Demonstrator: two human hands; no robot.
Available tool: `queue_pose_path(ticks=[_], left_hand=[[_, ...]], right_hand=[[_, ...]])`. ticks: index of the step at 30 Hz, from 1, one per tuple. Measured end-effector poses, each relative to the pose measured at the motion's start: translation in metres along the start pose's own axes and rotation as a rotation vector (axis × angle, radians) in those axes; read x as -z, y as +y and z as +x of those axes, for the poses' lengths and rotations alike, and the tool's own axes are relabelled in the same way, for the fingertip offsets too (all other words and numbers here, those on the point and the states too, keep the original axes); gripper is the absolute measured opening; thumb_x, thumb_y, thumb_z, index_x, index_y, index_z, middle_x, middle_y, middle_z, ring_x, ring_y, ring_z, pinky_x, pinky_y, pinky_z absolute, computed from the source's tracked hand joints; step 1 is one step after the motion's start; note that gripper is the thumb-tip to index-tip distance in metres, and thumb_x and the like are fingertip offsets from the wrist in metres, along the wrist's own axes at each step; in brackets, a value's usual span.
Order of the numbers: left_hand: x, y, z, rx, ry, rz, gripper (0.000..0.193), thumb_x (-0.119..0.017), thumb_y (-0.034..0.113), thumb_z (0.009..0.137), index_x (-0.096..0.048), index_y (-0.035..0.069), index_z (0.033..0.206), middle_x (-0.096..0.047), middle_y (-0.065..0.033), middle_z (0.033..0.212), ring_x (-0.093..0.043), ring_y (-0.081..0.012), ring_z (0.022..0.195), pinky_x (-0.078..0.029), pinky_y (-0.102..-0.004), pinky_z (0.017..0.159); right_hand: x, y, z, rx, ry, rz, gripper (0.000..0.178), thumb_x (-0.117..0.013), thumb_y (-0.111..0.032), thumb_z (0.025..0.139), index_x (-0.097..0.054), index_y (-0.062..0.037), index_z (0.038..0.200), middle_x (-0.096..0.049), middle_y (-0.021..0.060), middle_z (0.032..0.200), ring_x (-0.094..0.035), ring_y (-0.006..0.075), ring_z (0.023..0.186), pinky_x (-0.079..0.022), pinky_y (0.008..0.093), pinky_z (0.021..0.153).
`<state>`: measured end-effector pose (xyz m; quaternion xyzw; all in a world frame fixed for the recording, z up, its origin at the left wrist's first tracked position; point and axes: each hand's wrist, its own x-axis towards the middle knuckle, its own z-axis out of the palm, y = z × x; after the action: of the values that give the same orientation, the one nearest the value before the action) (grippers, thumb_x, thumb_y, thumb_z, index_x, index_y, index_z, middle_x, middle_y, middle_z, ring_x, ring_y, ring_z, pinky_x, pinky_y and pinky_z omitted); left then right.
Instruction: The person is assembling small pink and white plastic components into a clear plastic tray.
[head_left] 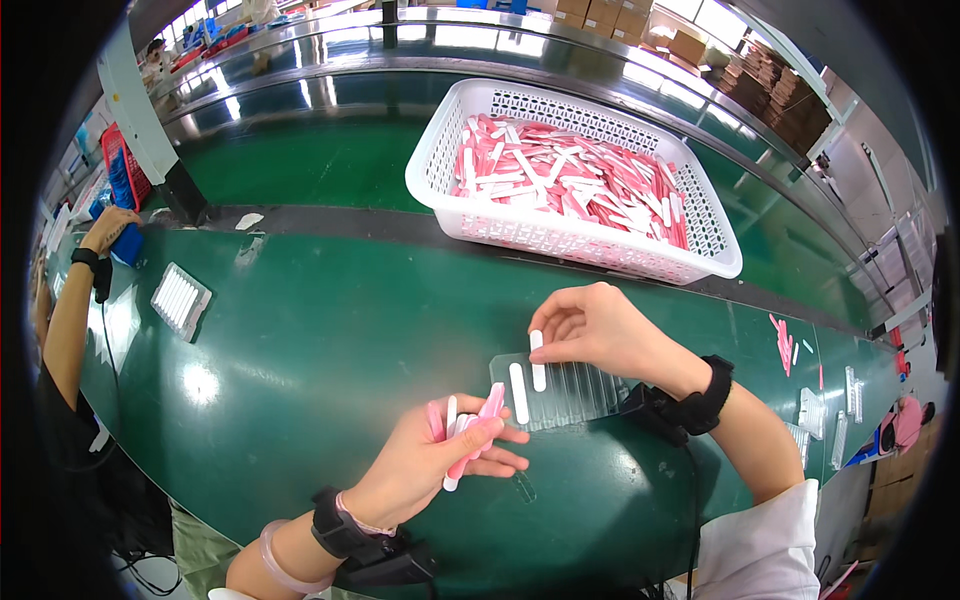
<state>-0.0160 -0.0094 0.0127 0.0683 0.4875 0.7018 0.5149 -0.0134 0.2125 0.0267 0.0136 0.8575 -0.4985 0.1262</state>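
My left hand (pixel 435 450) is closed round a small bunch of slim pink and white plastic sticks (pixel 493 403), which poke out past the fingers. A clear ribbed plastic tray (pixel 585 388) lies on the green table just to the right of it. One white stick (pixel 519 394) rests in the slot at the tray's left end. My right hand (pixel 600 328) pinches another white stick (pixel 538 365) between thumb and fingers, its lower end at the neighbouring slot. Whether that stick touches the tray floor, I cannot tell.
Beyond my hands stands a white perforated basket (pixel 580 238) heaped with pink and white sticks. A tray of white sticks (pixel 181 301) lies at left, near a co-worker's hand (pixel 108 232). Loose pink sticks (pixel 782 345) and clear trays (pixel 812 413) lie at right.
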Motion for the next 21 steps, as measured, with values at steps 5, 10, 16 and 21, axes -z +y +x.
queue_pose_path(ticks=[5, 10, 16, 21], left_hand=[[0.002, -0.007, 0.000, -0.092, -0.052, -0.107, 0.028, -0.042, 0.011, 0.090, -0.040, -0.008, 0.110, -0.053, -0.0203, 0.102, -0.059, -0.0267, 0.090, -0.048, -0.0334, 0.081], [0.001, -0.004, -0.001, -0.089, -0.069, -0.049, 0.028, -0.042, 0.011, 0.090, -0.040, -0.005, 0.112, -0.054, -0.0207, 0.102, -0.059, -0.0270, 0.089, -0.048, -0.0350, 0.081], [-0.003, 0.000, -0.003, -0.109, -0.099, -0.050, 0.032, -0.044, 0.013, 0.090, -0.037, -0.005, 0.115, -0.055, -0.0225, 0.100, -0.059, -0.0286, 0.090, -0.049, -0.0355, 0.080], [-0.002, 0.000, -0.002, -0.076, -0.029, -0.019, 0.034, -0.043, 0.015, 0.090, -0.035, -0.007, 0.116, -0.054, -0.0229, 0.100, -0.059, -0.0297, 0.091, -0.049, -0.0359, 0.080]], right_hand=[[-0.009, 0.004, -0.009, 0.193, 0.070, -0.336, 0.027, -0.071, -0.014, 0.065, -0.058, 0.0011, 0.084, -0.055, 0.0092, 0.075, -0.054, 0.0188, 0.069, -0.044, 0.0308, 0.063], [-0.016, -0.007, -0.028, 0.230, -0.046, 0.017, 0.034, -0.067, -0.012, 0.072, -0.054, -0.0006, 0.102, -0.055, 0.0059, 0.087, -0.054, 0.0150, 0.074, -0.045, 0.0264, 0.066], [-0.023, -0.006, -0.031, 0.029, -0.198, 0.613, 0.018, -0.060, -0.004, 0.079, -0.058, 0.0025, 0.096, -0.060, 0.0065, 0.083, -0.056, 0.0088, 0.075, -0.048, 0.0227, 0.067], [0.010, -0.007, -0.021, -0.116, -0.082, 0.383, 0.009, -0.063, 0.000, 0.075, -0.057, 0.0042, 0.081, -0.061, 0.0112, 0.077, -0.060, 0.0121, 0.066, -0.049, 0.0236, 0.062]])
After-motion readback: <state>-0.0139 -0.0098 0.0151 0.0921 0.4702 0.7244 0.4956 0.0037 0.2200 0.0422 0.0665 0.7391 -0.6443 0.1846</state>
